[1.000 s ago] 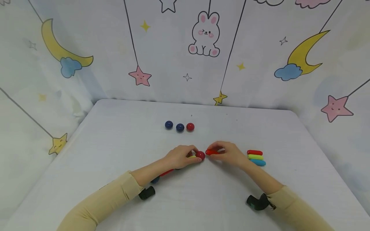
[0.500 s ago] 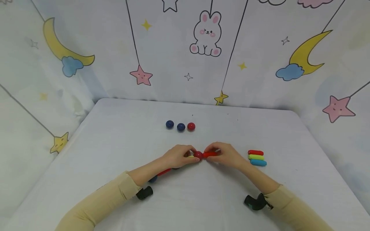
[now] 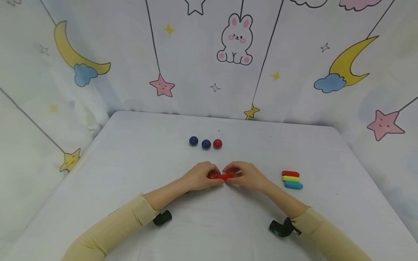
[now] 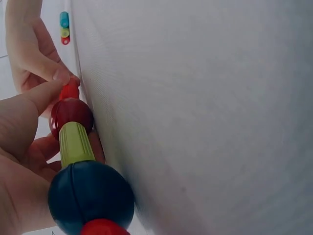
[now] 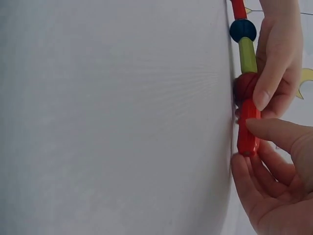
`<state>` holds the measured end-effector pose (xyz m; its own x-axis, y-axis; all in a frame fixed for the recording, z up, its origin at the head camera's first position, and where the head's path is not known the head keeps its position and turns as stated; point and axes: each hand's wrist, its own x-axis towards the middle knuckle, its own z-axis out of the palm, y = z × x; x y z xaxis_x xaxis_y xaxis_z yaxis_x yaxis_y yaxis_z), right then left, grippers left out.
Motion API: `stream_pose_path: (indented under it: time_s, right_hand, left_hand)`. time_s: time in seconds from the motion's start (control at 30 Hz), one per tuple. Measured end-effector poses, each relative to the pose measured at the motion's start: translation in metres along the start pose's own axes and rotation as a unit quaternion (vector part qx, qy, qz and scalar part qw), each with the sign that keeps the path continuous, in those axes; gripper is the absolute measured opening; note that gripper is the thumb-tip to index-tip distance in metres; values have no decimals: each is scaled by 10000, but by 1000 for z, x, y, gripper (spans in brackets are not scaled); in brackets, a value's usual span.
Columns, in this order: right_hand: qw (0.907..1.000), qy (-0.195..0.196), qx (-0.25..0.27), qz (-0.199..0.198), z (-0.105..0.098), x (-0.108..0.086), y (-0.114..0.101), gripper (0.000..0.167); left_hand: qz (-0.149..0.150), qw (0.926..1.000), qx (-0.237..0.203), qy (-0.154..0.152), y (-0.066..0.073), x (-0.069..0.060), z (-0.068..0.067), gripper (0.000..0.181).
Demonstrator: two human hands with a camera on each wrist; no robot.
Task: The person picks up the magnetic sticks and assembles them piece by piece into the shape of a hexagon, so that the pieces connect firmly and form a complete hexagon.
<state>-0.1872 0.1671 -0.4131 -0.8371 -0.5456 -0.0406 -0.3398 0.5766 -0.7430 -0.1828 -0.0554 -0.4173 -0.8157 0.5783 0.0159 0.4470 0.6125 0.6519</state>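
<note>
A chain of toy balls and sticks runs under my left hand (image 3: pixel 200 177): a red stick (image 5: pixel 238 9), a dark blue ball (image 4: pixel 91 196), a yellow-green stick (image 4: pixel 76 143), a dark red ball (image 4: pixel 72 116) and another red stick (image 5: pixel 249 128) at its end. My left fingers hold the chain where the dark red ball meets that end stick, the thumb lying over the joint. From the other side, my right hand (image 3: pixel 247 176) pinches the end stick near its free tip. In the head view the left hand and forearm hide most of the chain.
Two dark blue balls (image 3: pixel 206 144) and a red ball (image 3: pixel 217 144) lie in a row farther back. To the right rest a red stick (image 3: pixel 290 174), a yellow-green stick (image 3: pixel 291 179) and a blue stick (image 3: pixel 293 185). A patterned curtain (image 3: pixel 183 54) hangs behind the white table (image 3: pixel 147 145).
My right hand has brought the red stick leftward against the dark red ball. My left hand has shifted forward over the ball, its fingertips now at the stick. The balls and sticks lying apart stay put.
</note>
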Motion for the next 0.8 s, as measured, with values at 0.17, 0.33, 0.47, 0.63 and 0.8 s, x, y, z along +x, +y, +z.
stream_pose_path:
  time_s: [0.17, 0.33, 0.47, 0.63, 0.8]
  right_hand:
    - [9999, 95, -15, 86, -2, 8, -1, 23]
    - [9956, 737, 67, 577, -9, 28, 5, 25]
    - [9865, 1132, 438, 1101, -15, 52, 6, 38]
    - [9797, 1246, 744, 1383, -17, 76, 7, 49]
    - [9824, 1231, 667, 1237, -14, 92, 10, 49]
  left_hand:
    - [111, 9999, -61, 110, 0, -1, -2, 16]
    - [27, 10000, -43, 63, 2, -2, -3, 17]
    - [-65, 10000, 11, -24, 1, -1, -3, 18]
    - [-79, 9999, 2, -68, 0, -1, -2, 18]
    - [41, 10000, 21, -19, 0, -1, -3, 18]
